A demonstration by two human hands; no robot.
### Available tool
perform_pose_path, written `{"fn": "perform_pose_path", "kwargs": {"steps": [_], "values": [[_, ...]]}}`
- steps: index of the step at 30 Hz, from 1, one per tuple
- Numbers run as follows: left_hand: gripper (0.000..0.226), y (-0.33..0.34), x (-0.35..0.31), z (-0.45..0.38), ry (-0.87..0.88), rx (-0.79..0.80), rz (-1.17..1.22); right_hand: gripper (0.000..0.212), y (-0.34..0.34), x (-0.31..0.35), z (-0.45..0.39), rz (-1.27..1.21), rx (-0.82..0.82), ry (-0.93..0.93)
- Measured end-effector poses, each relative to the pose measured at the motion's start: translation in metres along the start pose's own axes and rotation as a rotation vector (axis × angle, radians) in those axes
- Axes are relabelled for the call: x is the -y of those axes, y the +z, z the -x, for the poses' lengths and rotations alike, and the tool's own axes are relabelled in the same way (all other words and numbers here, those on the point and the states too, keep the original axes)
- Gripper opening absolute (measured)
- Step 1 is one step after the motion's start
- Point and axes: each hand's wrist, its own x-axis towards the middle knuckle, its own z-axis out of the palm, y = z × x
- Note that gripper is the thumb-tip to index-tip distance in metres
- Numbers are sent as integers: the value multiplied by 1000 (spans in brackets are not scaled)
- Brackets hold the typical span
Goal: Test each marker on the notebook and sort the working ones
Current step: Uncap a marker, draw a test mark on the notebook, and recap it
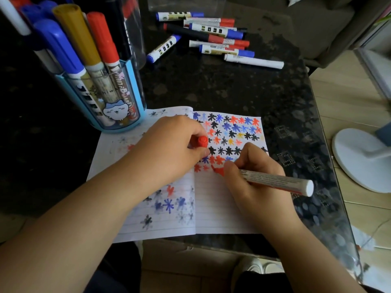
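Marker in use: the red marker (275, 181) is lying low across the right hand (254, 178), tip on the notebook's right page just below the rows of stars, where it is laying down a fresh red mark (218, 170); that mark suggests this one is working.
Cap: the red cap (202, 141) is being kept in the left hand (169, 149), probably so it can go straight back on after the test.
Notebook: the notebook (211, 208) is lying open on the dark table (211, 85), held flat under the left hand, which is resting across the centre fold.
Right hand: its fingers are curling tight round the barrel near the tip, wrist angling in from the lower right.
Left hand: its fingers are closing round the cap, forearm crossing the left page.
Holder: the blue cup (127, 115) is standing at the notebook's top left corner, full of upright markers.
Loose pile: the capped markers (211, 37) are lying well apart at the table's far side; which group is sorted cannot be told.
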Motion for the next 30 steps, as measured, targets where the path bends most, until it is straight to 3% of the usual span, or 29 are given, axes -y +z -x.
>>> {"fn": "perform_pose_path", "kwargs": {"steps": [25,30], "values": [[6,0,-3,1,-10,-5,7,27,0,3,0,-23,16,17],[6,0,-2,2,-9,-8,20,27,-2,2,0,-21,-54,51]]}}
